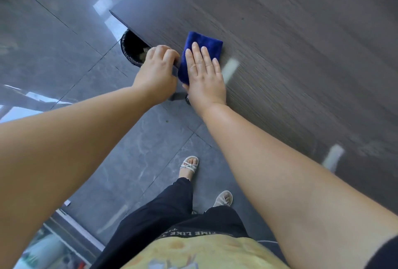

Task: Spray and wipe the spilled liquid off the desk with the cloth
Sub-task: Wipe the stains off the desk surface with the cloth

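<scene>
Right grip (202,70), fingers flat, presses the cloth (207,39) on the bench (280,53) edge mid-frame to mop; left grip (158,68) curls alongside, we cannot tell on what.

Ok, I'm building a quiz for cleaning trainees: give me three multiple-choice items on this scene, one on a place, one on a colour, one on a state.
1. Where does the cloth lie?
A. on the desk, by its near edge
B. on the floor
C. in the bin

2. What colour is the cloth?
A. yellow
B. blue
C. white

3. How is the right hand?
A. flat on the cloth
B. clenched in a fist
C. hanging away from the desk

Key:
1 A, it sits at the desk's edge.
2 B, it is plainly blue.
3 A, straight fingers press it.
</scene>
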Demonstrator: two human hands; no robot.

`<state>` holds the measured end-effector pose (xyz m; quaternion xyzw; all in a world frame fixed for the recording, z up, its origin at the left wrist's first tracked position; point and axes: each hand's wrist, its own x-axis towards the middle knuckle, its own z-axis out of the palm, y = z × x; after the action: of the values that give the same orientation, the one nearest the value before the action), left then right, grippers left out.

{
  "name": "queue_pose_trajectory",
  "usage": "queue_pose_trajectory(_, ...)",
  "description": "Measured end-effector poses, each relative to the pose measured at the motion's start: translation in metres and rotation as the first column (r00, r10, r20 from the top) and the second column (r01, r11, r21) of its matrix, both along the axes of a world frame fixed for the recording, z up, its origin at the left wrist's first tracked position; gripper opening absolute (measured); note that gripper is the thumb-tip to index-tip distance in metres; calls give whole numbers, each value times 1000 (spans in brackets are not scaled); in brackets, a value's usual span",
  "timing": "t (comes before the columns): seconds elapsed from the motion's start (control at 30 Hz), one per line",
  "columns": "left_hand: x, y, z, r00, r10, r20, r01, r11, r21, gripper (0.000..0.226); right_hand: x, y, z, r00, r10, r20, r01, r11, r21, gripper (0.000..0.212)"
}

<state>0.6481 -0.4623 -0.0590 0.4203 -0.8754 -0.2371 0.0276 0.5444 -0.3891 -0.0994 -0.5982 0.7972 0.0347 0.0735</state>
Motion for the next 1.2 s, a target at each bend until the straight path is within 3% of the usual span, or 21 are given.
queue_pose_trajectory(0.17, -9, 43, 1, 994, -59, 89, 63, 998, -32, 48, -20, 54, 0, 999, -20, 29, 20, 1000, -2, 71)
queue_pose_trajectory(0.37, -42, 120, 0, 973, -192, 129, 199, 979, -36, 46, -50, 146, -2, 996, -85, 18, 87, 993, -77, 73)
queue_pose_trajectory(0.67, -110, 260, -6, 929, -361, 76, 368, 924, -103, 44, -105, 311, -6, 978, -207, -15, 201, 963, -177, 82)
queue_pose_trajectory(0.93, -174, 389, -14, 815, -578, 26, 573, 800, -180, 43, -155, 462, -6, 952, -303, -50, 288, 937, -196, 87)
queue_pose_trajectory(1.07, -193, 425, -17, 794, -601, 85, 604, 767, -215, 50, -172, 517, -3, 932, -360, -44, 346, 919, -192, 83)
queue_pose_trajectory(1.2, -210, 465, -10, 755, -622, 206, 653, 742, -154, 54, -183, 565, -1, 903, -428, -40, 416, 893, -173, 83)
